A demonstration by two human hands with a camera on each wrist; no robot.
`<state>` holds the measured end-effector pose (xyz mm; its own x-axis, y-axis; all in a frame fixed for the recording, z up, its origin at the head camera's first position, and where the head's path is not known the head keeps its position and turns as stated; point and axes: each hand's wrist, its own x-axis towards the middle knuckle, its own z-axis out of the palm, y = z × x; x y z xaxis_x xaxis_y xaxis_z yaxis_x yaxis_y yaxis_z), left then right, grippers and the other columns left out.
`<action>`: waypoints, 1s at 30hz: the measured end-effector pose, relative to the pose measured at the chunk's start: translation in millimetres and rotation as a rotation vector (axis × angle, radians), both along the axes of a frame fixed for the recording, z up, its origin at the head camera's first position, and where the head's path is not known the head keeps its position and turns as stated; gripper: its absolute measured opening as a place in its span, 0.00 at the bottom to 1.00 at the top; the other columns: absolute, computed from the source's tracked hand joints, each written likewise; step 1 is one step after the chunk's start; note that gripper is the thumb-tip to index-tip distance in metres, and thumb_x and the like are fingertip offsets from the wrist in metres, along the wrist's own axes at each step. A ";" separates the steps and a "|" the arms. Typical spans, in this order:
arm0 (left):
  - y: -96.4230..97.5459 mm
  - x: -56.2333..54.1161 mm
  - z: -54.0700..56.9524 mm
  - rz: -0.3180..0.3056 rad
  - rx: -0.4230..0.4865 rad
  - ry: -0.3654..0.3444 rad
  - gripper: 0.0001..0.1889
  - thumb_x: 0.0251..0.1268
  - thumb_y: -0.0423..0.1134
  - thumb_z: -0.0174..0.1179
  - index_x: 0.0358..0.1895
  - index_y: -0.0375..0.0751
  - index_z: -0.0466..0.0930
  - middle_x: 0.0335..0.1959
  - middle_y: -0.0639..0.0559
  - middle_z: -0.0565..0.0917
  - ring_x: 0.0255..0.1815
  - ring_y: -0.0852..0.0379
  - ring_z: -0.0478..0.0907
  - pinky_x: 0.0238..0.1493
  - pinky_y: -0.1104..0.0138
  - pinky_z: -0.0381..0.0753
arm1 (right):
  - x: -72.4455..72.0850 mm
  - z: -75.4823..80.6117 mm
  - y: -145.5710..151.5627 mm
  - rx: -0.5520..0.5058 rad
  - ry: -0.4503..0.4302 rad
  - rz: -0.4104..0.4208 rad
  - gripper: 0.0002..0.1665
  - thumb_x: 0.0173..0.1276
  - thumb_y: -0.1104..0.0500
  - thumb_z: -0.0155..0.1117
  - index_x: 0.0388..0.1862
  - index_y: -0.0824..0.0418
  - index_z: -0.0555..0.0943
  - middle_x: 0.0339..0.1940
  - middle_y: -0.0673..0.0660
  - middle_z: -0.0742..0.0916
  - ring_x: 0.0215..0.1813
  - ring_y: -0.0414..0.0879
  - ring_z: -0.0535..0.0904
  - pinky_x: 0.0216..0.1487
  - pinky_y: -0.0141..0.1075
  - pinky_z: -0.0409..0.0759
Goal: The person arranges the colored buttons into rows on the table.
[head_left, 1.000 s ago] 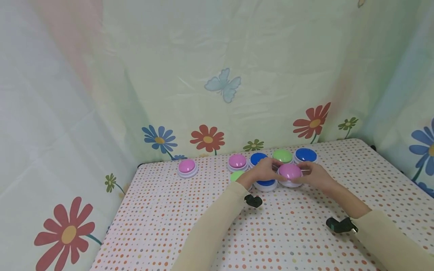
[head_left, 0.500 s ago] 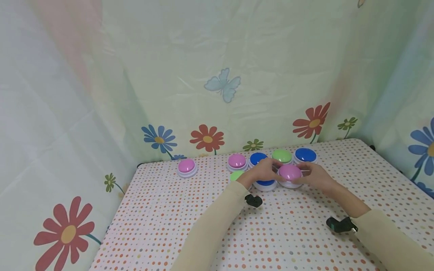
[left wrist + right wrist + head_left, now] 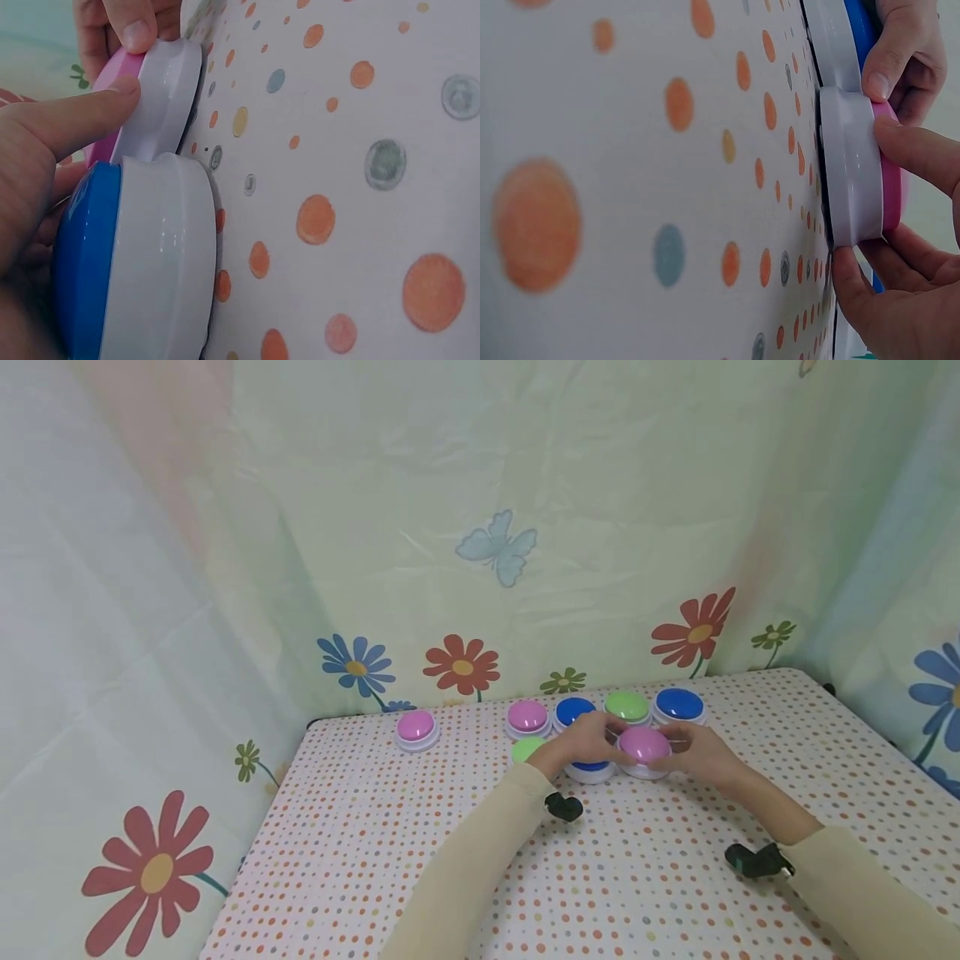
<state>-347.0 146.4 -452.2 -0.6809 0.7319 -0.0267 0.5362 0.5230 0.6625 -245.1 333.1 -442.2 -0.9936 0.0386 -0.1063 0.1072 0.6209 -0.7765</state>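
Observation:
A pink dome push button [image 3: 645,745] on a white round base sits at the right of the front row, held between both hands. My left hand [image 3: 588,739] reaches over a blue push button [image 3: 142,255], its thumb at the pink dome's edge in the left wrist view. From the other side my right hand [image 3: 701,753] grips the same button, thumb on the pink dome and fingers at the white base [image 3: 851,169] in the right wrist view. The two bases stand side by side on the dotted tabletop. Some left fingers are hidden behind the buttons.
Behind the hands runs a back row: a pink button [image 3: 527,717], a blue one [image 3: 575,709], a green one [image 3: 627,706] and another blue one [image 3: 679,703]. A green button [image 3: 528,748] is partly covered by the left wrist. One pink button [image 3: 416,725] stands apart at left.
Both hands keep hold of the pink button in nearly the same spot. The head view has shifted slightly; the other buttons have not moved.

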 end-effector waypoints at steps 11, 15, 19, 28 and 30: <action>0.3 -1.0 -2.7 0.003 0.013 0.024 0.29 0.52 0.50 0.74 0.58 0.48 0.79 0.47 0.62 0.81 0.46 0.69 0.75 0.45 0.76 0.74 | -3.0 -5.6 2.7 0.006 -0.004 -0.013 0.49 0.60 0.49 0.72 0.70 0.72 0.61 0.66 0.76 0.68 0.64 0.72 0.65 0.57 0.61 0.72; -1.2 -0.6 -2.8 0.010 0.006 0.018 0.29 0.52 0.51 0.74 0.59 0.49 0.79 0.48 0.62 0.81 0.46 0.68 0.75 0.45 0.76 0.74 | -4.1 -6.3 1.2 0.003 -0.021 -0.021 0.49 0.60 0.49 0.73 0.70 0.72 0.60 0.66 0.76 0.67 0.65 0.73 0.64 0.58 0.61 0.71; -2.3 -0.1 -1.7 0.009 0.010 0.019 0.29 0.52 0.50 0.74 0.58 0.49 0.79 0.47 0.62 0.81 0.46 0.69 0.75 0.45 0.77 0.74 | -3.8 -5.9 0.4 -0.004 -0.024 -0.028 0.50 0.60 0.49 0.73 0.71 0.72 0.60 0.67 0.76 0.67 0.65 0.73 0.63 0.58 0.61 0.71; -3.0 2.4 0.4 0.011 0.002 0.041 0.28 0.53 0.50 0.73 0.59 0.51 0.79 0.48 0.64 0.81 0.46 0.70 0.75 0.44 0.78 0.73 | -1.6 -5.7 0.2 -0.019 -0.012 -0.020 0.51 0.60 0.48 0.73 0.71 0.72 0.59 0.67 0.76 0.66 0.66 0.74 0.61 0.58 0.61 0.71; -2.6 3.1 0.2 0.007 -0.006 0.046 0.29 0.53 0.51 0.73 0.60 0.52 0.79 0.49 0.64 0.81 0.46 0.70 0.75 0.44 0.78 0.73 | -0.9 -6.3 -0.1 -0.018 -0.009 -0.017 0.50 0.60 0.49 0.73 0.71 0.72 0.59 0.67 0.77 0.66 0.66 0.74 0.61 0.59 0.61 0.70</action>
<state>-343.9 143.7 -452.0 -0.6863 0.7273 0.0009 0.5628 0.5303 0.6340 -246.0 333.1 -448.5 -0.9918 0.0536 -0.1160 0.1247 0.6045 -0.7868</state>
